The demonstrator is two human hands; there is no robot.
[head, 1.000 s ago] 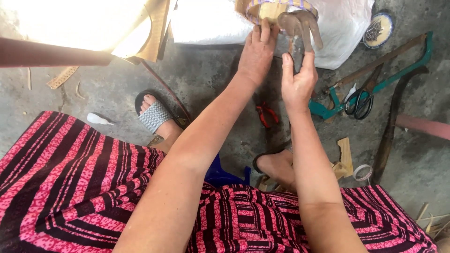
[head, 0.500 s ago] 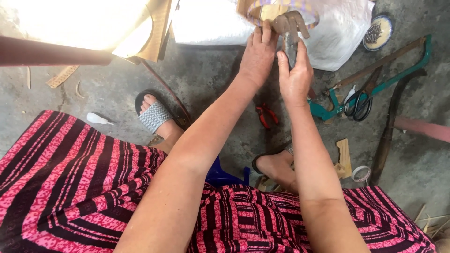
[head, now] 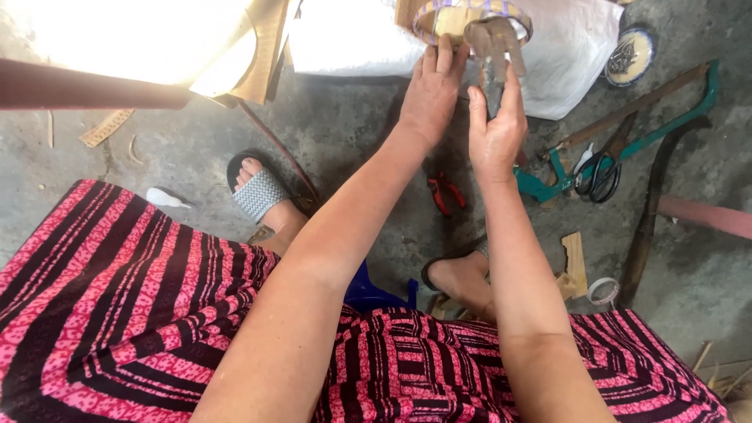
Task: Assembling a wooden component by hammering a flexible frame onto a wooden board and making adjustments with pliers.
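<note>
The left hand (head: pixel 432 98) rests with fingers spread on the lower edge of a woven bamboo ring (head: pixel 470 17) held up before a white sack (head: pixel 572 47). The right hand (head: pixel 495 129) is closed around the handle of a dark hammer (head: pixel 490 43), head against the ring. Red pliers (head: pixel 445 192) lie on the floor below.

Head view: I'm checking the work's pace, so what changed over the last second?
The right hand rose slightly along the hammer, fingers stretched up its handle. The left hand stayed pressed against the round woven piece. Feet and floor tools unchanged.
</note>
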